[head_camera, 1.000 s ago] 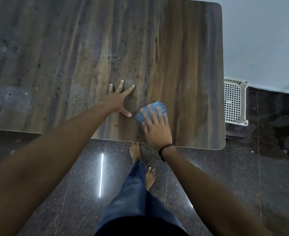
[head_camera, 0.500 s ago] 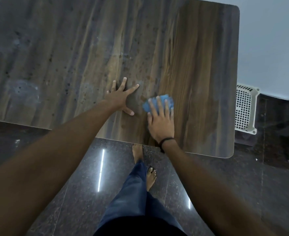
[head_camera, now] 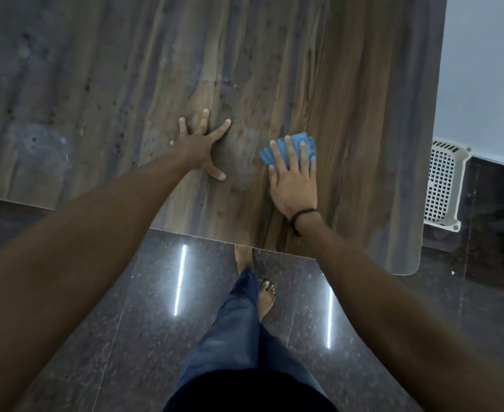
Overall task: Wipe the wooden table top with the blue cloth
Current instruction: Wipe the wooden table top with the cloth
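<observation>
Wiping the table near its front right corner

Keep your right hand flat, fingers spread on the folded blue cloth, pressing evenly and overlapping strokes toward the spotted, dusty left side. Your left hand rests open, bracing just beside it. The cloth looks small, bunched, mostly covered by your fingers.

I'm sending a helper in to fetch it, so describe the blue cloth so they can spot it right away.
Find the wooden table top and go to its right part, near the front edge. The right hand, with a black band on its wrist, presses flat on the blue cloth. It is the only bright blue thing on the brown surface.
</observation>
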